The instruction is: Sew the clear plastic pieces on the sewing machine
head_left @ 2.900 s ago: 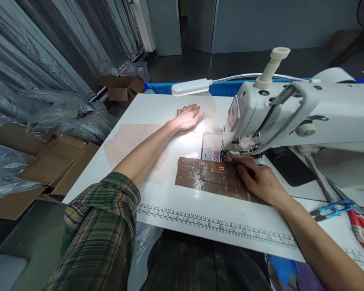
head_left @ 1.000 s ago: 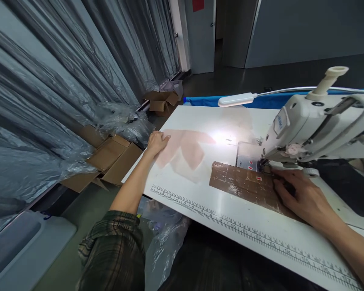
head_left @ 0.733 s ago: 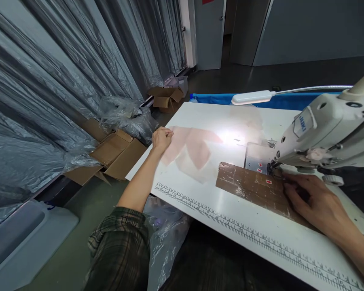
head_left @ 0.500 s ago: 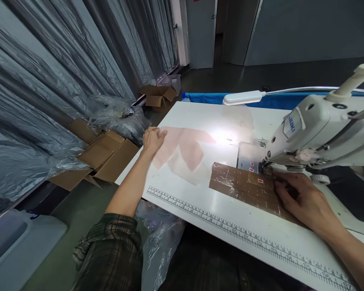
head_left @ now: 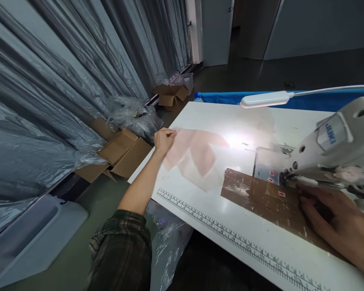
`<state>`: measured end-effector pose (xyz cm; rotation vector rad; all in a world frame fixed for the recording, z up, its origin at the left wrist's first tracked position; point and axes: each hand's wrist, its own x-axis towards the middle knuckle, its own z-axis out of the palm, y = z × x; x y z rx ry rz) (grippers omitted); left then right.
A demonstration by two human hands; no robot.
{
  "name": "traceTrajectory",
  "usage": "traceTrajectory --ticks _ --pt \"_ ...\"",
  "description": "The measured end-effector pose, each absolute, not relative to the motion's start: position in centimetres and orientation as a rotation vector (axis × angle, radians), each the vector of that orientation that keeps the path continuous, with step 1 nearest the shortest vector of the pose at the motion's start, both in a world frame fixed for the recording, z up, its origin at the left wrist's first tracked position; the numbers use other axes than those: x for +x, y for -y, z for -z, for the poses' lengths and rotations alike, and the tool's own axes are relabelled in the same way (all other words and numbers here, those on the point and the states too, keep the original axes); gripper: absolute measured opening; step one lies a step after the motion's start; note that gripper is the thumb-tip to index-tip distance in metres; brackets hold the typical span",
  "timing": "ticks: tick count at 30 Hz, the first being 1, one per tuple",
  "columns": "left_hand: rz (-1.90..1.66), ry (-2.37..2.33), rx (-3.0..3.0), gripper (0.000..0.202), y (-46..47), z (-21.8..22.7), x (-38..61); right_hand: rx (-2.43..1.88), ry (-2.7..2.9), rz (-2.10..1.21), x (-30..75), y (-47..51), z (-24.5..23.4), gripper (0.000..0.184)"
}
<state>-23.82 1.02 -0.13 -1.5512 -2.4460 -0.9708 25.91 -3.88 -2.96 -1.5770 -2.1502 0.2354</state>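
My left hand (head_left: pixel 164 139) is at the left edge of the white sewing table (head_left: pixel 218 113), its fingers pinched on a thin, pale pink sheer fabric piece (head_left: pixel 197 151) lying on the tabletop. My right hand (head_left: pixel 336 222) rests on a brown taped patch (head_left: pixel 261 200) of the table, just in front of the needle area of the white sewing machine (head_left: pixel 336 141); its fingers are curled and pressed down near the presser foot. What lies under those fingers is hidden.
A gooseneck lamp (head_left: pixel 267 99) shines on the table. A printed ruler (head_left: pixel 230 238) runs along the front edge. Open cardboard boxes (head_left: pixel 121 151) and plastic-wrapped goods (head_left: pixel 48 81) stand on the floor at left. A blue strip (head_left: pixel 221 97) borders the table's far edge.
My left hand left the table's lit middle, went to the left edge and closed on the pink fabric. My right hand stayed by the needle. The view swung left.
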Motion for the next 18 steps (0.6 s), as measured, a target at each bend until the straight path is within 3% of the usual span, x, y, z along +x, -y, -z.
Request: traceTrajectory --ticks 5,13,18 --pt "0.996 2.419 -1.563 0.019 -0.8 0.1 -23.5 -1.639 2.082 -0.368 25.4 3.6 2.1 0.050" --pt "1.015 2.383 -1.611 0.019 -0.6 0.1 -23.4 -1.818 1.995 -0.534 25.1 3.7 1.6 0.068" --pt "0.978 2.367 -1.617 0.016 -0.6 0.1 -23.3 -1.747 2.017 -0.478 24.9 3.5 1.3 0.056"
